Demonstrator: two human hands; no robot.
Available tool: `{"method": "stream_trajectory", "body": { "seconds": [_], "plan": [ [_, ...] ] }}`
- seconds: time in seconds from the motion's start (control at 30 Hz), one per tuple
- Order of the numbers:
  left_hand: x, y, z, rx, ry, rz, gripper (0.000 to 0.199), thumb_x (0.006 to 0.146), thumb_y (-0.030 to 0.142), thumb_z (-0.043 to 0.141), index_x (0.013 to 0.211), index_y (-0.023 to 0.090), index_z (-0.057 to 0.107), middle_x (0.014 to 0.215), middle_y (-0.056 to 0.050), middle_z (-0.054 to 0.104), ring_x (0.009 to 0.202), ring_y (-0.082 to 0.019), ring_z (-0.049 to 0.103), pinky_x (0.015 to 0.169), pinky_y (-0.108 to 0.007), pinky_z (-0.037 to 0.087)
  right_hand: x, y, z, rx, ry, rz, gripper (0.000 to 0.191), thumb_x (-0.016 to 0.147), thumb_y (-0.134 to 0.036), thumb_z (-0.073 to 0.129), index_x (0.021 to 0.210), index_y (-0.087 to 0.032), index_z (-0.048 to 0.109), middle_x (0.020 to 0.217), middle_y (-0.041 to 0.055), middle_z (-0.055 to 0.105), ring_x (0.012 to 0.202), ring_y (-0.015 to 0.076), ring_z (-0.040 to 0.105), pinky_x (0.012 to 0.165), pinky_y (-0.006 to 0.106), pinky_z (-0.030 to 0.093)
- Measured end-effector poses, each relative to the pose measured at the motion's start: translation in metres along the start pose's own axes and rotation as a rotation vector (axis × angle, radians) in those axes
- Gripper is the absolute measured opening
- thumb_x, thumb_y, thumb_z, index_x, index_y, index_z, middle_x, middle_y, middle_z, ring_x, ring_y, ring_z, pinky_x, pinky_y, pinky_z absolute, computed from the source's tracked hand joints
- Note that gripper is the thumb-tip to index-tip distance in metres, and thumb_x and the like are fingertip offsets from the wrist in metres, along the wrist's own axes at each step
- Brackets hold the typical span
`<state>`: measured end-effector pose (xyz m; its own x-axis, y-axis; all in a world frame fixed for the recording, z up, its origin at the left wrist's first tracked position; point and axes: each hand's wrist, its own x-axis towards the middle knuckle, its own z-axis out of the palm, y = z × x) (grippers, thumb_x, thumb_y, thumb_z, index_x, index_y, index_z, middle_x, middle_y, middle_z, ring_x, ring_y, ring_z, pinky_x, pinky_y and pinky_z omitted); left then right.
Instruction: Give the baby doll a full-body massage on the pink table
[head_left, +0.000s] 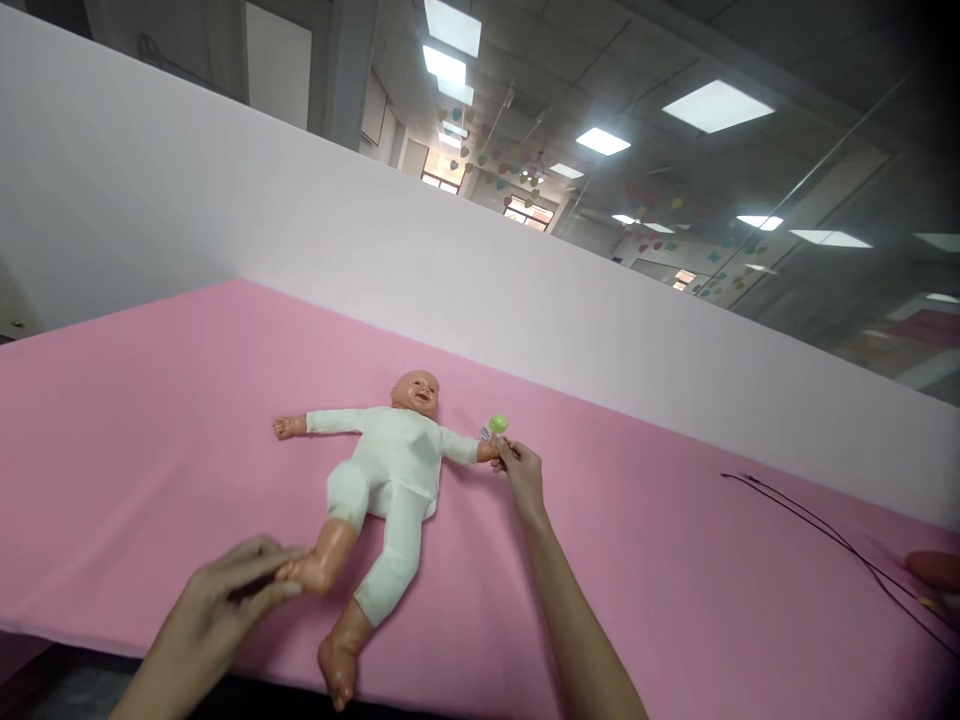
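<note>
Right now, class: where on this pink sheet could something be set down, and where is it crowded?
Bare pink sheet lies left of the baby doll in view, and between the right hand and the black cord. Crowded at the doll's feet, by the left hand.

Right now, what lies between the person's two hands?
In the head view, the baby doll in a white suit lies between the left hand at its foot and the right hand at its arm, on the pink sheet.
</note>
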<state>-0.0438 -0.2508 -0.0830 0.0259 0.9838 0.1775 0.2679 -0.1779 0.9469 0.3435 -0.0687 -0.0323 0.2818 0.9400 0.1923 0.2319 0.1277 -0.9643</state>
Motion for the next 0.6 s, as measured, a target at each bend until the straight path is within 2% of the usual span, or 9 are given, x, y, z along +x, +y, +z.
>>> {"method": "stream_trajectory", "body": {
  "seconds": [0.1, 0.2, 0.27, 0.3, 0.37, 0.43, 0.5, 0.6],
  "plan": [
    [0.065, 0.030, 0.006, 0.006, 0.105, 0.060, 0.033, 0.086, 0.054, 0.073, 0.102, 0.027, 0.085, 0.095, -0.005, 0.078, 0.087, -0.024, 0.071, 0.074, -0.029, 0.056, -0.023, -0.026, 0.029, -0.066, -0.159, -0.113, 0.044, 0.080, -0.061, 0.075, 0.083, -0.018, 0.073, 0.067, 0.0017, 0.066, 0.058, 0.0162, 0.056, 0.059, 0.030, 0.047],
    [0.120, 0.037, 0.028, -0.036, 0.074, 0.127, 0.029, 0.084, 0.047, 0.074, 0.096, 0.023, 0.085, 0.097, -0.007, 0.080, 0.092, -0.027, 0.071, 0.080, -0.033, 0.056, -0.047, -0.030, 0.059, -0.216, -0.291, -0.223, 0.038, 0.087, -0.057, 0.071, 0.080, -0.019, 0.072, 0.075, 0.0039, 0.070, 0.064, 0.0175, 0.059, 0.062, 0.030, 0.047],
    [0.135, 0.033, 0.042, -0.052, 0.052, 0.145, 0.027, 0.082, 0.044, 0.075, 0.093, 0.021, 0.085, 0.088, -0.006, 0.079, 0.084, -0.025, 0.071, 0.076, -0.033, 0.055, -0.053, -0.027, 0.066, -0.283, -0.327, -0.262, 0.038, 0.089, -0.055, 0.069, 0.077, -0.019, 0.071, 0.075, 0.0041, 0.070, 0.066, 0.0180, 0.059, 0.063, 0.030, 0.046],
    [0.135, 0.030, 0.046, -0.052, 0.066, 0.150, 0.028, 0.082, 0.043, 0.074, 0.094, 0.021, 0.085, 0.084, -0.006, 0.078, 0.080, -0.024, 0.070, 0.074, -0.033, 0.055, -0.050, -0.027, 0.065, -0.280, -0.326, -0.254, 0.038, 0.089, -0.055, 0.068, 0.078, -0.019, 0.071, 0.073, 0.0038, 0.070, 0.064, 0.0179, 0.059, 0.062, 0.030, 0.046],
    [0.116, 0.025, 0.047, -0.036, 0.117, 0.160, 0.029, 0.085, 0.045, 0.073, 0.098, 0.022, 0.085, 0.080, -0.004, 0.074, 0.074, -0.021, 0.067, 0.069, -0.030, 0.054, -0.036, -0.027, 0.051, -0.219, -0.282, -0.196, 0.040, 0.087, -0.058, 0.069, 0.082, -0.019, 0.073, 0.069, 0.0030, 0.069, 0.059, 0.0175, 0.058, 0.060, 0.031, 0.047],
    [0.080, 0.019, 0.037, -0.012, 0.139, 0.156, 0.029, 0.089, 0.047, 0.070, 0.103, 0.026, 0.085, 0.080, -0.003, 0.072, 0.073, -0.020, 0.067, 0.066, -0.027, 0.053, -0.015, -0.025, 0.028, -0.139, -0.179, -0.118, 0.043, 0.082, -0.061, 0.072, 0.081, -0.017, 0.073, 0.063, 0.0018, 0.066, 0.056, 0.0174, 0.057, 0.059, 0.031, 0.048],
    [0.037, 0.007, 0.022, 0.016, 0.096, 0.107, 0.029, 0.091, 0.049, 0.068, 0.106, 0.031, 0.084, 0.082, -0.002, 0.072, 0.074, -0.020, 0.068, 0.066, -0.025, 0.055, 0.006, -0.015, 0.004, -0.087, -0.046, -0.059, 0.047, 0.076, -0.064, 0.076, 0.074, -0.017, 0.071, 0.060, 0.0016, 0.064, 0.057, 0.0175, 0.058, 0.060, 0.031, 0.049],
    [-0.019, -0.023, 0.004, 0.023, -0.030, 0.033, 0.029, 0.088, 0.053, 0.070, 0.109, 0.037, 0.084, 0.081, -0.002, 0.075, 0.073, -0.021, 0.071, 0.067, -0.025, 0.059, 0.021, 0.016, -0.021, -0.087, 0.087, 0.045, 0.054, 0.065, -0.068, 0.080, 0.065, -0.016, 0.069, 0.058, 0.0035, 0.065, 0.058, 0.0177, 0.058, 0.059, 0.031, 0.048]
  ]
}}
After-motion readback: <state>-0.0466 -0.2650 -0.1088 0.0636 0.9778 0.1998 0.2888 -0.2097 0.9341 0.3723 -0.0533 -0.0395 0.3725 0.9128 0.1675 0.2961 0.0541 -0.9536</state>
